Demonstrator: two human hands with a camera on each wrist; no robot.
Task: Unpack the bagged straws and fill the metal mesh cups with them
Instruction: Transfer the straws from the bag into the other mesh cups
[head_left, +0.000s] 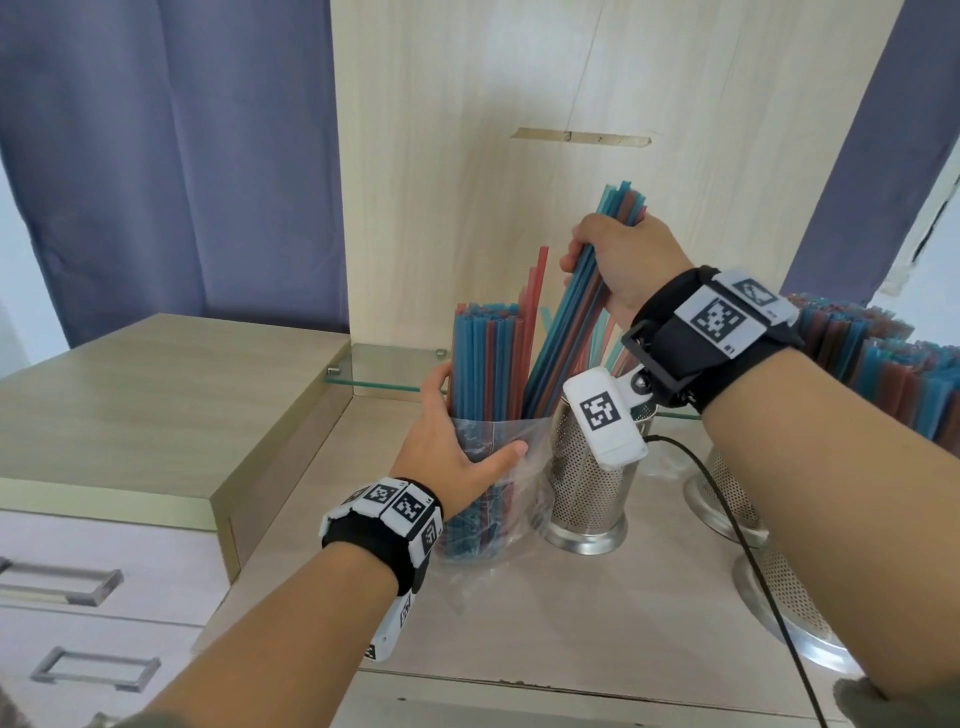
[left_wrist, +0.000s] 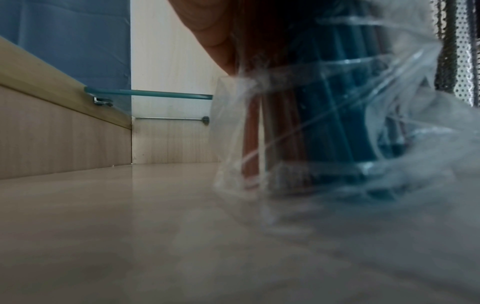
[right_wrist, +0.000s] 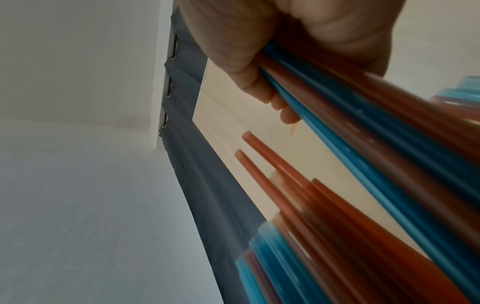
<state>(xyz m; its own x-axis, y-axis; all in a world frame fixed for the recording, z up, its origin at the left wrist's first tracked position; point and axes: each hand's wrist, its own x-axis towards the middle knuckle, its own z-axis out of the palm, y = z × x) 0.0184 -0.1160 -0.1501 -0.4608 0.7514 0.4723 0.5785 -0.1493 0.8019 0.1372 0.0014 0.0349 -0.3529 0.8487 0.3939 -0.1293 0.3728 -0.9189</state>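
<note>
The right hand clenched a straw bundle, best drawn straight upward while the left hand gripped the bag steady.

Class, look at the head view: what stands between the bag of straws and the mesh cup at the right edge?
Another mesh cup, seen in the head view, beside the bag; the right-edge mesh cup stands beyond it.

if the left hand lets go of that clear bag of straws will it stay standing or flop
Probably flop. The clear bag is thin, crinkled film, so it likely gives no support. The straws stand tall on a narrow base, steadied by the left hand. Some already lean toward the right hand, so they may fan out and tip.
</note>
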